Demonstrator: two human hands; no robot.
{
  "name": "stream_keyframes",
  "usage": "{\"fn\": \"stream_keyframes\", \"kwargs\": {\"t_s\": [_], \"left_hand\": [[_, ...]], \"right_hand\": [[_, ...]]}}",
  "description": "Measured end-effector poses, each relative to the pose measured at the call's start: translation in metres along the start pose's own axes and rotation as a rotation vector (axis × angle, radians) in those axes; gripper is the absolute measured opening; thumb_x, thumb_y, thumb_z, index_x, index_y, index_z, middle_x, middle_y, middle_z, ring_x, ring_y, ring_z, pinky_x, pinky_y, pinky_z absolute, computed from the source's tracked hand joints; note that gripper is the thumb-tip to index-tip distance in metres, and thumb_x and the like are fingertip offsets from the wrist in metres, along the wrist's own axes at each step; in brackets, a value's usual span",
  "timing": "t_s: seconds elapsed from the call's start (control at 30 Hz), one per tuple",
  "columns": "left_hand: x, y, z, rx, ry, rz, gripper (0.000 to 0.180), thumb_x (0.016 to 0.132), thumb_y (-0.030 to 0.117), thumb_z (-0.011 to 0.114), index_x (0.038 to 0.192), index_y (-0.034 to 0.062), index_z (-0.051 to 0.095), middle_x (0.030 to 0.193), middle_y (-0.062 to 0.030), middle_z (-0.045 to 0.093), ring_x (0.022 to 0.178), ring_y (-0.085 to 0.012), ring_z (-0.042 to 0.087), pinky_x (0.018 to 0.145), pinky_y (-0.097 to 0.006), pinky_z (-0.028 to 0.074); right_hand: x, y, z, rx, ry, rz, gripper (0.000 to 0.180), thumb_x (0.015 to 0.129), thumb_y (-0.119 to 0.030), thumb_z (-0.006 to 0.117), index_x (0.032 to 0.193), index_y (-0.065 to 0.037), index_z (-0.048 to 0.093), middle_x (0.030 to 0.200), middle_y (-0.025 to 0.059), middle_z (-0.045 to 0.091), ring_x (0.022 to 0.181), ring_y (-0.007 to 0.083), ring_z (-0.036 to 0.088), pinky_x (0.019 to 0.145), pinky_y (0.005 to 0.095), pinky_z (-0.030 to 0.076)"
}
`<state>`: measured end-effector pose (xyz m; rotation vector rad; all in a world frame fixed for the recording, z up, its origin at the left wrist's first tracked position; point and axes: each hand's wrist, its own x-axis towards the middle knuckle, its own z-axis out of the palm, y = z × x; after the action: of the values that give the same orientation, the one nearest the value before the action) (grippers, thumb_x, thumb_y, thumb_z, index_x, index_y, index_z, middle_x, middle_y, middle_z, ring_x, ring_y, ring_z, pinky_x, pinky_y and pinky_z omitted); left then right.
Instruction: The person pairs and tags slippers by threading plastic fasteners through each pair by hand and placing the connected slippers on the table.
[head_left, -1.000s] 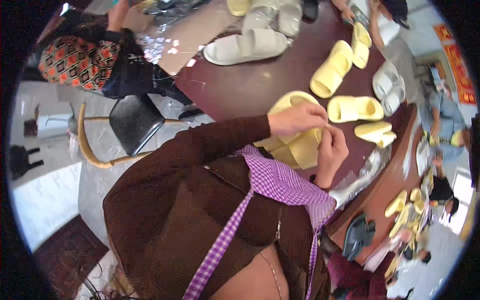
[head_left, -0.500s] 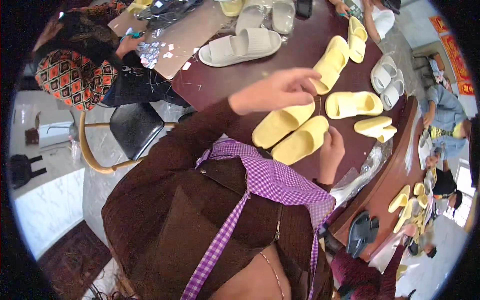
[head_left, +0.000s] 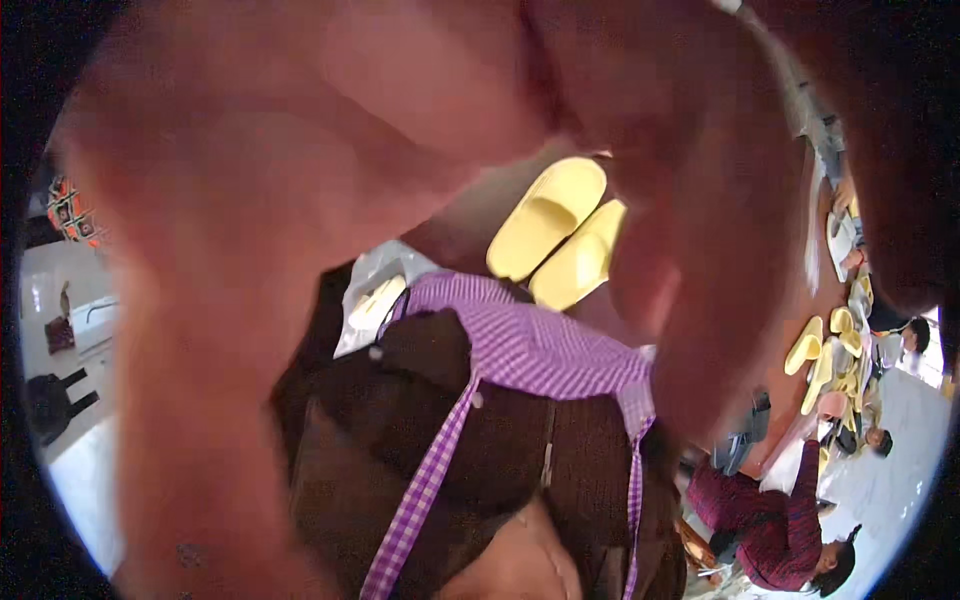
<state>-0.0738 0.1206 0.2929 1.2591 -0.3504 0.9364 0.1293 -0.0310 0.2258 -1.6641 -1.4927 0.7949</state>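
My left hand (head_left: 450, 90) is raised very close to the camera, blurred, and fills most of the upper view. Its forearm rises along the left side, and its large fingers hang apart on the right with nothing visible between them. Below the palm, a pair of yellow slippers (head_left: 548, 218) lies side by side on the dark red table (head_left: 455, 235). The right slipper's outer edge is covered by the blurred fingers. I cannot make out my right hand; that area is behind the blur.
A pale slipper (head_left: 378, 303) in clear plastic is by my left side, next to my purple checked apron (head_left: 540, 345). At the right, several yellow slippers (head_left: 820, 375) are on another table, with dark slippers (head_left: 742, 435) nearby. A person in a maroon top (head_left: 755, 515) reaches in there.
My left hand has risen from over the yellow slippers to right before the camera, hiding most of the table. My right hand, earlier beside the right slipper, no longer shows clearly.
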Motion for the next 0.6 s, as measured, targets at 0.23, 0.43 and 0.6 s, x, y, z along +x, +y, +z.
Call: {"fn": "stream_keyframes", "kwargs": {"t_s": [0.23,0.43,0.6], "left_hand": [[0.065,-0.03,-0.071,0.132,-0.305,0.147,0.076,0.072,0.018,0.07,0.134,0.0016,0.03,0.103,-0.0199,0.057,0.076,-0.0207,0.058,0.072,-0.028,0.046],[0.11,-0.014,-0.09,0.202,-0.397,0.133,0.073,0.073,0.019,0.069,0.133,0.0014,0.031,0.103,-0.0192,0.057,0.076,-0.0201,0.058,0.072,-0.027,0.046],[0.122,-0.006,-0.134,0.282,-0.363,0.104,0.07,0.074,0.019,0.068,0.133,0.0012,0.033,0.104,-0.0187,0.058,0.077,-0.0196,0.058,0.072,-0.027,0.046]], "right_hand": [[0.039,-0.087,-0.046,0.954,-0.175,-0.74,0.017,0.081,-0.019,0.054,0.083,-0.004,0.059,0.08,0.0138,0.062,0.08,0.0243,0.059,0.073,0.0404,0.047],[0.057,-0.127,-0.069,1.216,-0.259,-0.737,0.011,0.082,-0.01,0.052,0.076,-0.003,0.057,0.077,0.0138,0.062,0.073,0.0235,0.057,0.068,0.0382,0.049],[0.088,-0.146,-0.074,1.475,-0.425,-0.641,0.014,0.083,-0.001,0.05,0.07,-0.002,0.056,0.075,0.0137,0.061,0.067,0.0228,0.056,0.064,0.0364,0.05]]}}
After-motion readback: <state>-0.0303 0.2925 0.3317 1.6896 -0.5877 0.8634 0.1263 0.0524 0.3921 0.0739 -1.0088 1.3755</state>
